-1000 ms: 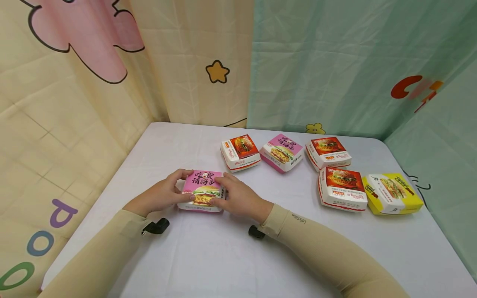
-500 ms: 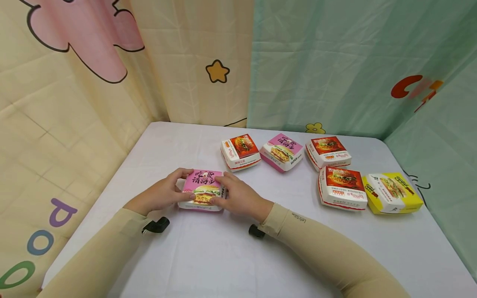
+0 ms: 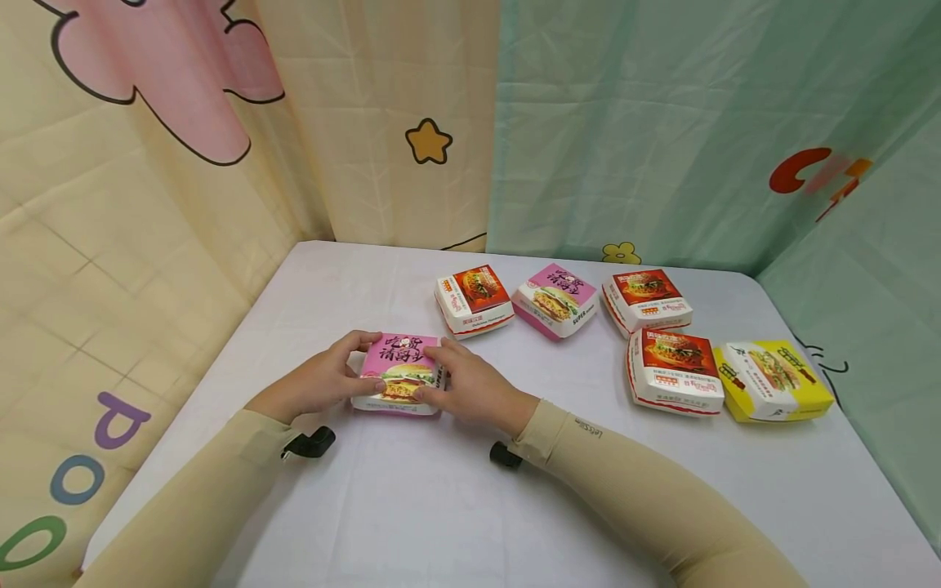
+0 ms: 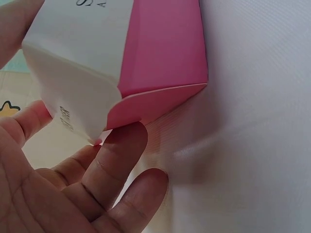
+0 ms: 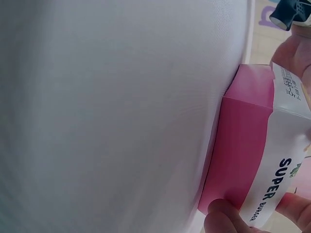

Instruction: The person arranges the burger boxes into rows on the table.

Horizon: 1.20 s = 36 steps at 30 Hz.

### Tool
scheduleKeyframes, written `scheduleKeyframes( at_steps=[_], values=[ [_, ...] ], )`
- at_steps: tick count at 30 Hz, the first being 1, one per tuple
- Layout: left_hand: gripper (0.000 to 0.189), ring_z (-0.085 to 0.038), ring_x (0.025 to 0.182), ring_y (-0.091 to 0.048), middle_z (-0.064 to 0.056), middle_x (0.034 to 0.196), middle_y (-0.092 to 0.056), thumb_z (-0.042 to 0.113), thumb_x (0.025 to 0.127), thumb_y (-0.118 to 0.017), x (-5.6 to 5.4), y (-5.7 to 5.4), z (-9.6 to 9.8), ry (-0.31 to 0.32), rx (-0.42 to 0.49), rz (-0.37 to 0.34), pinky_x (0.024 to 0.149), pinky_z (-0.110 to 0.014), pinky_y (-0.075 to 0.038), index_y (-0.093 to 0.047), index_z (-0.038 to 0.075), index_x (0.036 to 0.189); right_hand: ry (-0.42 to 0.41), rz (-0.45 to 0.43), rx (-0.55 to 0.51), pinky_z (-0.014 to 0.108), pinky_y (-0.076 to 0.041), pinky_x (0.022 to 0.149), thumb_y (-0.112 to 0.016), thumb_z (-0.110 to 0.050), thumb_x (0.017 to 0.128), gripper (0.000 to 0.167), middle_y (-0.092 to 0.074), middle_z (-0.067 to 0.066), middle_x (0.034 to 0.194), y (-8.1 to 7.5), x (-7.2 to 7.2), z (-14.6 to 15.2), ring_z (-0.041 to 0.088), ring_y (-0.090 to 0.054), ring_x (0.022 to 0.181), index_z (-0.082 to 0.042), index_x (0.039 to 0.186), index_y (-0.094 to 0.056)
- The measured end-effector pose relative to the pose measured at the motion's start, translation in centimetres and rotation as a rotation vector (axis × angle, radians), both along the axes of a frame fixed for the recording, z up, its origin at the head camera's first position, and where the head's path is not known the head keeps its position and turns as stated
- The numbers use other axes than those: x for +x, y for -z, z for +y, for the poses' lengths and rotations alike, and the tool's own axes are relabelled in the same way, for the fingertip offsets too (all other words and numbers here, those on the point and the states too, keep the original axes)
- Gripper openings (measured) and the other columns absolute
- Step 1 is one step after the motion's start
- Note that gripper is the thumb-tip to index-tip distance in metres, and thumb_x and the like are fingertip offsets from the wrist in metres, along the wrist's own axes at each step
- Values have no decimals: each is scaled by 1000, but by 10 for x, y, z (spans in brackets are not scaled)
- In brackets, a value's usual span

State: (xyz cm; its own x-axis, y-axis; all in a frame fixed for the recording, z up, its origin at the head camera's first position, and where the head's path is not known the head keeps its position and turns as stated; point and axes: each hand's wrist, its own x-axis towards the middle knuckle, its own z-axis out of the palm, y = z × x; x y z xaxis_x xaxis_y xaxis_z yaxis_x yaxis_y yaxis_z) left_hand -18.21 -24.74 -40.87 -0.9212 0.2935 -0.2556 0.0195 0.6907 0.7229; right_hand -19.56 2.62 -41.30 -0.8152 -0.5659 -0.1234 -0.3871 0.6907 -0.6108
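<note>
A pink and white burger box (image 3: 400, 369), printed with a burger and dark lettering, sits on the white table left of centre, between both hands. My left hand (image 3: 318, 380) grips its left side, the thumb on the near corner and the index finger at the far corner. On the opposite side, my right hand (image 3: 479, 387) holds it in the same way. The left wrist view shows fingertips (image 4: 127, 138) under the pink lower edge of the box (image 4: 165, 48). In the right wrist view, fingers reach the side of the box (image 5: 243, 141) marked SUPER BURGER.
Several other burger boxes stand at the back and right of the table (image 3: 441, 514): a red and white box (image 3: 474, 300), a pink box (image 3: 556, 300), two more red and white ones, and a yellow box (image 3: 778, 380). A curtain (image 3: 390, 204) hangs behind the table.
</note>
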Motion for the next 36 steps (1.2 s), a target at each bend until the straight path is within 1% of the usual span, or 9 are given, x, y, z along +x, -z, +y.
scheduleKeyframes(
  at_steps=[5, 17, 19, 27, 36],
  values=[
    [91, -23, 103, -71, -21, 161, -39, 50, 90, -81, -2, 1, 0, -2, -10, 2, 79, -33, -55, -32, 21, 162, -3, 10, -6, 50, -34, 127, -73, -50, 97, 78, -31, 16, 172, 0, -2, 0, 33, -31, 159, -18, 162, -44],
    [92, -22, 101, -71, -20, 160, -38, 50, 89, -82, -5, 4, -2, -4, 5, -4, 78, -34, -55, -33, 21, 161, 2, 12, -6, 50, -34, 127, -74, -50, 97, 78, -31, 16, 172, 0, -2, 0, 33, -33, 159, -17, 161, -44],
    [92, -22, 101, -71, -21, 161, -38, 50, 89, -82, -5, 4, -1, -2, 8, -6, 78, -34, -55, -32, 20, 161, 1, 9, -5, 50, -34, 127, -74, -50, 97, 78, -31, 16, 172, 0, -2, 0, 34, -33, 159, -18, 161, -44],
    [91, -25, 105, -70, -20, 160, -40, 51, 89, -82, -4, 2, 1, -17, 0, -9, 80, -33, -56, -33, 23, 161, 2, 3, 0, 50, -35, 126, -73, -51, 97, 78, -31, 15, 172, 0, -2, 0, 33, -34, 158, -18, 161, -44],
    [91, -24, 105, -70, -23, 159, -40, 49, 91, -81, -2, -1, 1, -8, -4, -3, 81, -33, -56, -32, 20, 162, 1, -4, -1, 51, -34, 127, -73, -50, 97, 77, -29, 15, 173, -2, -1, 0, 33, -32, 159, -19, 161, -44]
  ],
)
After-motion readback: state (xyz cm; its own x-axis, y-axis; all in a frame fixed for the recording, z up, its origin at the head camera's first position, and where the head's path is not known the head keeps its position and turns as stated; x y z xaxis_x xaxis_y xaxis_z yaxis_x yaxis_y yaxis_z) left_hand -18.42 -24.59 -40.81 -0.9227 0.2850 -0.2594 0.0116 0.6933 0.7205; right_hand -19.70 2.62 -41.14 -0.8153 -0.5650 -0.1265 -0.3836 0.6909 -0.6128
